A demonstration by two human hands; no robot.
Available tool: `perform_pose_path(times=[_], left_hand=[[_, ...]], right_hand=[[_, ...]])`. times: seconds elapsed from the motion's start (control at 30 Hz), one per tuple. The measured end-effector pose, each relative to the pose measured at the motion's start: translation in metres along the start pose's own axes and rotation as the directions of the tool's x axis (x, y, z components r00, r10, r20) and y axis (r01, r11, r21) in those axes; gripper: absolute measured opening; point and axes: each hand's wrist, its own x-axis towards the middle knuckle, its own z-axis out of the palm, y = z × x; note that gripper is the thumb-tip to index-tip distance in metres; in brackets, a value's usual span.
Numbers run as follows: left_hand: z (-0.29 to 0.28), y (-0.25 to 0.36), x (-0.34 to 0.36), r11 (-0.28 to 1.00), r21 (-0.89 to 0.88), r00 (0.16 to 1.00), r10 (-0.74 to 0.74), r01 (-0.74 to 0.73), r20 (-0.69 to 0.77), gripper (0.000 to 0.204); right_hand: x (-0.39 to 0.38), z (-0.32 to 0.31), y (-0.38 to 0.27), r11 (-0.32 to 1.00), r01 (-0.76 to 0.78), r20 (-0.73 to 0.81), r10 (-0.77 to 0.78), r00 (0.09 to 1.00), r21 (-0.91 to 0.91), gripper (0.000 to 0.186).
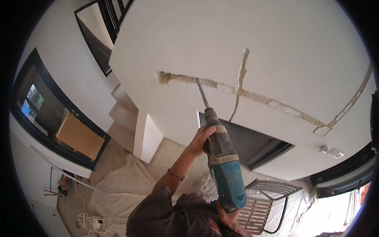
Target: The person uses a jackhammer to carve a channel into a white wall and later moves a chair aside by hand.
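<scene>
A teal and black rotary hammer [227,173] slants up toward the white wall in front of me. My left hand [202,138] wraps round its front collar from the left side. At the rear end my right hand [229,216] is closed round the handle, partly hidden by the tool's body. A long steel chisel bit [202,92] runs from the chuck, and its tip meets the lower edge of a rough groove [215,84] cut across the wall. The groove starts at a deeper chipped hole [162,77] on the left.
A second groove [241,75] crosses the first vertically; another branch [351,103] rises at the right. Below are a dark recess [256,148] and a slatted bench [252,211]. Plastic sheeting [118,181] covers the floor. Loose cable [85,219] lies lower left, near a dark-framed door [59,114].
</scene>
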Motion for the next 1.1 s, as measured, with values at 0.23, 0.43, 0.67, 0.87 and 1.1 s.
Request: perform_pose_path(times=[0.23, 0.43, 0.67, 0.87, 1.1], left_hand=[[-0.008, 0.005, 0.008, 0.999, 0.044, 0.998, 0.011, -0.013, 0.061, 0.05], [0.011, 0.005, 0.025, 0.998, -0.047, 0.998, 0.05, -0.051, -0.023, 0.046], [0.049, -0.026, 0.061, 1.0, 0.013, 0.996, 0.023, -0.022, -0.082, 0.048], [0.032, -0.042, 0.007, 0.998, 0.052, 0.978, 0.042, -0.032, -0.205, 0.049], [-0.015, -0.029, -0.041, 0.982, 0.188, 0.992, -0.006, 0.029, -0.123, 0.055]], right_hand=[[0.015, -0.003, -0.023, 0.991, -0.09, 0.056, 0.096, 0.994, -0.098, 0.016], [0.057, -0.02, -0.062, 0.982, -0.19, 0.057, 0.189, 0.98, 0.017, 0.022], [0.128, -0.088, -0.069, 0.944, -0.202, 0.151, 0.167, 0.974, 0.261, 0.048], [0.062, -0.075, -0.031, 0.964, -0.172, 0.184, 0.135, 0.974, 0.203, 0.045], [-0.007, -0.009, 0.016, 0.963, -0.213, 0.16, 0.187, 0.969, 0.166, 0.024]])
